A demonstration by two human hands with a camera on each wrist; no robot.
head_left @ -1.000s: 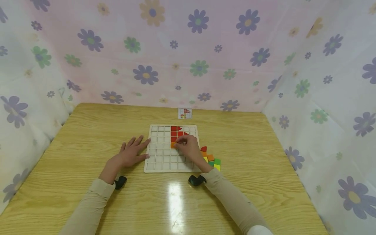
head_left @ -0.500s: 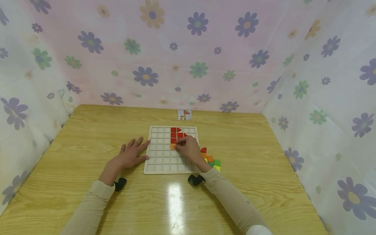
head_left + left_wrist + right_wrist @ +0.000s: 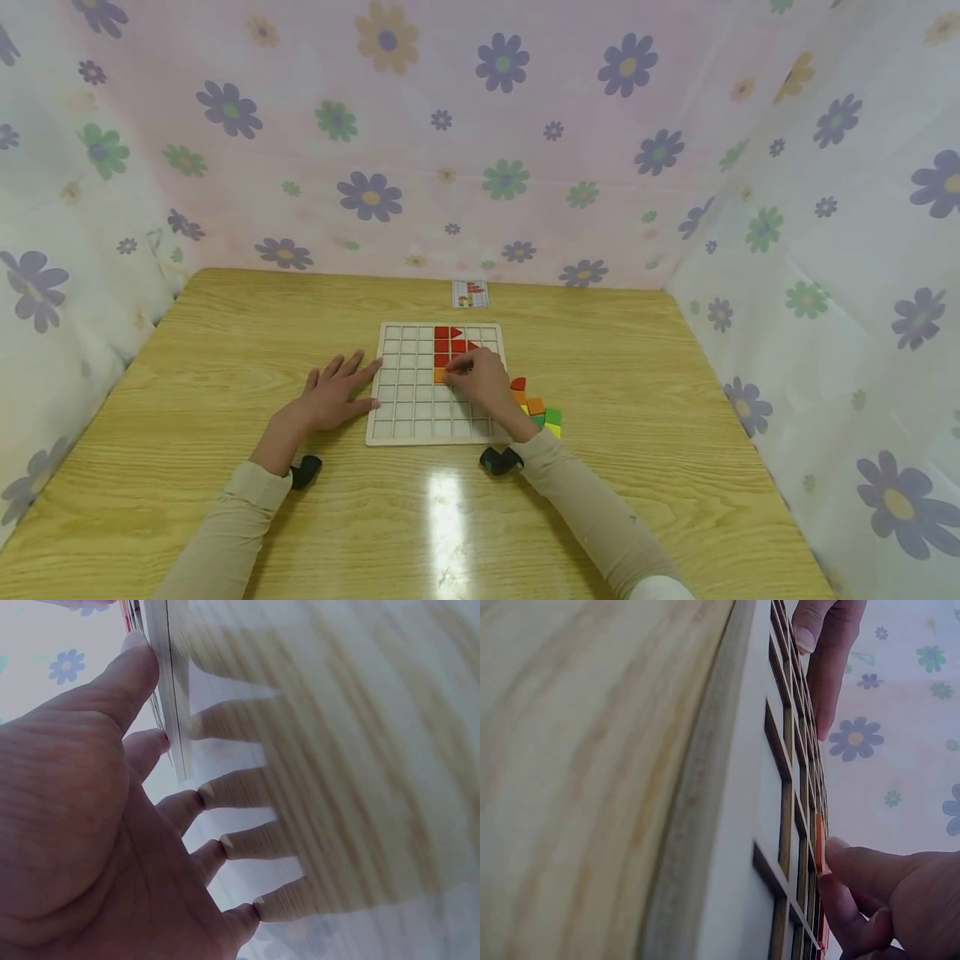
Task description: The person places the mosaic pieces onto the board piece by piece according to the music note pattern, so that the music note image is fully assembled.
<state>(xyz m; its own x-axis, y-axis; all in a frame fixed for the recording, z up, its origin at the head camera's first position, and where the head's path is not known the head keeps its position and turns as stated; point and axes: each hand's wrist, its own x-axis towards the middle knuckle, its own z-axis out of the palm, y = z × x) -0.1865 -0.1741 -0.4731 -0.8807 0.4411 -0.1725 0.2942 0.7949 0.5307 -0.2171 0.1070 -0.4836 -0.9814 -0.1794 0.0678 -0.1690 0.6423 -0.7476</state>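
Fingers of the right hand (image 3: 487, 382) stayed pinched at the orange tile (image 3: 439, 376), unmoved in the grid board (image 3: 406, 409) nearside of the red tiles (image 3: 441, 333), while the left hand (image 3: 328, 400), fingers spread, touched the board's edge, leaving the layout visibly unadvanced.

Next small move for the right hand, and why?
Probably press the orange piece flat into the board: the right hand has thumb and finger at its edge, it lines up below the red pieces, and the left hand touches the board's edge.
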